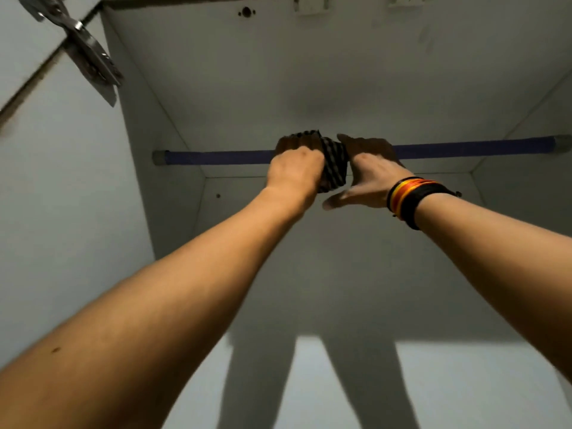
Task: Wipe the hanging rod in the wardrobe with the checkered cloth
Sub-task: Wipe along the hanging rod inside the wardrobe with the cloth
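Both hands point(292, 168) point(368, 174) hold cloth point(333, 164) on rod point(464, 149).

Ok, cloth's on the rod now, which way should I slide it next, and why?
Probably slide it toward the left end. The left hand clamps the checkered cloth around the middle of the purple rod, while the right hand rests open beside it, so both bare stretches remain to wipe.

one rod point(216, 157) – one cloth point(332, 164) – two hands: left hand point(292, 168), right hand point(368, 178)
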`<control>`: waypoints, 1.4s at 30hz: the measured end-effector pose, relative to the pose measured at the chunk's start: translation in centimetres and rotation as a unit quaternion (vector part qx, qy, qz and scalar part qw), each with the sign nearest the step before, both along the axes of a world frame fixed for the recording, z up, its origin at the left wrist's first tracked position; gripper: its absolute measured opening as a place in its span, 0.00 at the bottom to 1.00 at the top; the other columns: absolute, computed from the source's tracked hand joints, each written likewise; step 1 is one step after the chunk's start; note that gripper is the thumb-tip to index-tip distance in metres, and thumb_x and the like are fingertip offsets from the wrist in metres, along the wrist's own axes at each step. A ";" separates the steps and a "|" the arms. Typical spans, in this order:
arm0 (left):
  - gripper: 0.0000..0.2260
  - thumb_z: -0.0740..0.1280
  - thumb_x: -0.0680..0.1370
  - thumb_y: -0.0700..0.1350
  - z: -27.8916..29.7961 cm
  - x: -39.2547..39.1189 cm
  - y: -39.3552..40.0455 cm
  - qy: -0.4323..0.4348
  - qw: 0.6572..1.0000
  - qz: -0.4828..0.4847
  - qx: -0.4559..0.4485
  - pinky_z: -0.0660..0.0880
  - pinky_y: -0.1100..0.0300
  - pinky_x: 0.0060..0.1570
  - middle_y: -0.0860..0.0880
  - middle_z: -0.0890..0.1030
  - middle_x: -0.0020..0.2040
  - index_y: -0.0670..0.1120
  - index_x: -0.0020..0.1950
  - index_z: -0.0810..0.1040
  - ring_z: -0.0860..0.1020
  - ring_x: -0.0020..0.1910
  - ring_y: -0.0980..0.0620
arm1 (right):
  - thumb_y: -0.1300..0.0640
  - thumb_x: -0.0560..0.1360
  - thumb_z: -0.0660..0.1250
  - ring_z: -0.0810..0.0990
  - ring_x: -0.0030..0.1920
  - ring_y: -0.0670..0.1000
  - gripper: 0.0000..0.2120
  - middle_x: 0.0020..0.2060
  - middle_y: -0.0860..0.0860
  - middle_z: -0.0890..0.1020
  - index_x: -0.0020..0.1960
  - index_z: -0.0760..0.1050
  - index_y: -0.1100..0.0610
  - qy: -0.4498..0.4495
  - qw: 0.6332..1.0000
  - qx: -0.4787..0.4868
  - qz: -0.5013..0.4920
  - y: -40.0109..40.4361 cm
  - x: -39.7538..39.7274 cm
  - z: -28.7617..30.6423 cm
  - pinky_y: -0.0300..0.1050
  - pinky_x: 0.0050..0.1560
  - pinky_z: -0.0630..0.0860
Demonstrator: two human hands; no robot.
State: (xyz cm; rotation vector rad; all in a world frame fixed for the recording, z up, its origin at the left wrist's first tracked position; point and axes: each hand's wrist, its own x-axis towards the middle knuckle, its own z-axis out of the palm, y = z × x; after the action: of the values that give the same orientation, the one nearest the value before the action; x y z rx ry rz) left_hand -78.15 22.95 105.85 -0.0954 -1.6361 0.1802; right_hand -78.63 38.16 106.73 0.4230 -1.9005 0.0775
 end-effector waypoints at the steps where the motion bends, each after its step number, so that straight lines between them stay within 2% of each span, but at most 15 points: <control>1: 0.17 0.68 0.78 0.36 0.6 0.0 0.1 0.001 1.000 0.006 -0.002 0.73 0.49 0.49 0.41 0.81 0.62 0.41 0.66 0.76 0.80 0.61 0.38 | 0.37 0.63 0.79 0.76 0.63 0.60 0.47 0.66 0.60 0.77 0.73 0.67 0.59 0.013 1.000 0.007 -0.016 0.0 0.0 0.1 0.53 0.64 0.73; 3: 0.20 0.68 0.77 0.35 1.7 -0.2 -0.1 0.014 1.000 0.000 -0.004 0.73 0.50 0.58 0.41 0.79 0.65 0.41 0.69 0.74 0.78 0.64 0.38 | 0.38 0.63 0.80 0.67 0.74 0.63 0.62 0.74 0.62 0.70 0.82 0.49 0.61 0.064 0.997 0.018 -0.032 -0.1 -0.2 0.1 0.57 0.77 0.61; 5: 0.21 0.68 0.77 0.35 2.0 -0.5 -1.4 0.021 1.000 0.004 -0.019 0.72 0.50 0.62 0.41 0.79 0.65 0.41 0.70 0.74 0.79 0.64 0.38 | 0.41 0.65 0.79 0.66 0.74 0.63 0.61 0.74 0.62 0.70 0.83 0.45 0.59 0.097 0.995 0.016 -0.032 0.0 -0.7 0.2 0.58 0.78 0.58; 8: 0.17 0.66 0.79 0.39 1.7 -1.2 -5.2 0.063 0.997 0.019 -0.027 0.73 0.50 0.61 0.40 0.81 0.63 0.42 0.69 0.75 0.81 0.59 0.37 | 0.43 0.67 0.78 0.72 0.69 0.63 0.54 0.68 0.61 0.74 0.82 0.52 0.58 0.126 0.992 0.012 -0.022 0.3 -1.3 -0.1 0.59 0.75 0.63; 12: 0.14 0.67 0.80 0.39 1.0 -0.6 -12.7 0.056 0.997 0.035 0.049 0.74 0.49 0.59 0.36 0.82 0.60 0.38 0.65 0.76 0.82 0.57 0.35 | 0.40 0.70 0.75 0.75 0.60 0.62 0.43 0.56 0.57 0.75 0.76 0.63 0.57 0.119 0.993 0.011 -0.023 0.1 -1.5 -0.2 0.59 0.67 0.70; 16: 0.19 0.74 0.76 0.40 0.6 0.5 -18.8 0.046 0.991 0.070 0.107 0.67 0.43 0.72 0.32 0.83 0.57 0.38 0.65 0.77 0.82 0.56 0.34 | 0.38 0.69 0.74 0.74 0.61 0.62 0.40 0.59 0.58 0.75 0.73 0.66 0.58 0.135 0.990 0.020 -0.023 0.1 -1.7 0.0 0.61 0.70 0.67; 18: 0.20 0.75 0.76 0.39 0.5 0.5 -19.0 0.017 0.987 0.081 0.136 0.66 0.42 0.73 0.31 0.82 0.57 0.35 0.65 0.77 0.82 0.56 0.33 | 0.38 0.69 0.74 0.74 0.62 0.61 0.40 0.59 0.58 0.75 0.72 0.67 0.58 0.135 0.990 0.019 -0.022 0.2 -1.8 0.1 0.62 0.72 0.65; 23: 0.14 0.74 0.74 0.40 0.0 -0.3 -14.4 0.066 0.991 0.078 0.082 0.58 0.44 0.78 0.32 0.83 0.51 0.36 0.57 0.80 0.83 0.50 0.33 | 0.34 0.68 0.72 0.71 0.68 0.63 0.45 0.64 0.59 0.76 0.75 0.64 0.58 0.168 0.985 0.008 -0.036 -0.4 -2.4 0.4 0.60 0.78 0.55; 27: 0.13 0.66 0.78 0.44 0.9 -0.8 -4.8 0.081 0.997 0.003 0.016 0.59 0.48 0.78 0.36 0.85 0.56 0.41 0.61 0.81 0.83 0.56 0.36 | 0.32 0.69 0.68 0.74 0.68 0.64 0.52 0.66 0.61 0.77 0.82 0.52 0.58 0.175 0.985 0.004 -0.013 -0.5 -2.7 0.6 0.61 0.80 0.52; 29: 0.12 0.65 0.80 0.42 0.6 -0.8 0.1 0.069 0.997 -0.037 0.008 0.63 0.47 0.75 0.38 0.84 0.57 0.42 0.61 0.82 0.83 0.58 0.37 | 0.34 0.71 0.64 0.78 0.64 0.64 0.46 0.61 0.60 0.81 0.81 0.55 0.54 0.186 0.982 0.023 -0.019 -0.2 -2.3 0.7 0.62 0.79 0.52; 32: 0.10 0.68 0.80 0.36 0.9 -1.1 2.7 0.069 0.995 -0.069 0.036 0.77 0.47 0.61 0.39 0.84 0.56 0.40 0.60 0.81 0.82 0.57 0.39 | 0.40 0.73 0.64 0.82 0.56 0.63 0.31 0.51 0.57 0.82 0.72 0.69 0.53 0.180 0.982 0.035 -0.033 0.4 -1.5 1.1 0.61 0.77 0.59; 35: 0.13 0.71 0.79 0.45 1.4 -1.4 0.3 0.068 0.995 -0.066 0.010 0.73 0.45 0.65 0.40 0.83 0.57 0.42 0.61 0.80 0.83 0.57 0.40 | 0.45 0.75 0.64 0.79 0.46 0.61 0.16 0.44 0.57 0.76 0.50 0.72 0.59 0.138 0.990 -0.006 -0.013 0.3 -0.3 1.0 0.56 0.58 0.74; 37: 0.24 0.67 0.79 0.61 1.1 -1.9 -1.9 0.062 0.996 -0.057 0.013 0.64 0.43 0.73 0.40 0.81 0.62 0.44 0.65 0.77 0.81 0.61 0.39 | 0.47 0.77 0.66 0.77 0.48 0.62 0.14 0.51 0.60 0.78 0.48 0.71 0.58 0.135 0.991 -0.005 -0.019 -0.5 0.4 1.1 0.52 0.49 0.72; 39: 0.32 0.61 0.77 0.68 0.7 -2.6 -4.0 0.073 0.996 -0.049 0.022 0.58 0.42 0.78 0.39 0.80 0.62 0.44 0.66 0.76 0.79 0.63 0.39 | 0.44 0.77 0.65 0.80 0.57 0.64 0.18 0.58 0.61 0.81 0.55 0.75 0.59 0.148 0.988 0.023 -0.036 -2.3 0.5 1.2 0.56 0.58 0.72; 42: 0.32 0.61 0.74 0.70 0.8 -3.0 -5.5 0.088 0.995 -0.044 0.006 0.60 0.43 0.77 0.41 0.82 0.55 0.44 0.63 0.77 0.81 0.57 0.39 | 0.44 0.79 0.57 0.78 0.64 0.63 0.26 0.63 0.59 0.80 0.73 0.68 0.54 0.196 0.976 0.069 -0.066 -4.6 -0.6 1.3 0.62 0.76 0.56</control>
State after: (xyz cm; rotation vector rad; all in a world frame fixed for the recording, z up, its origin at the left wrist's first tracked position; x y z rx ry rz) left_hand -81.13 17.45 106.68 -0.1391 -1.4541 0.1078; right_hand -79.25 33.57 107.99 0.3731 -1.5426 -0.2135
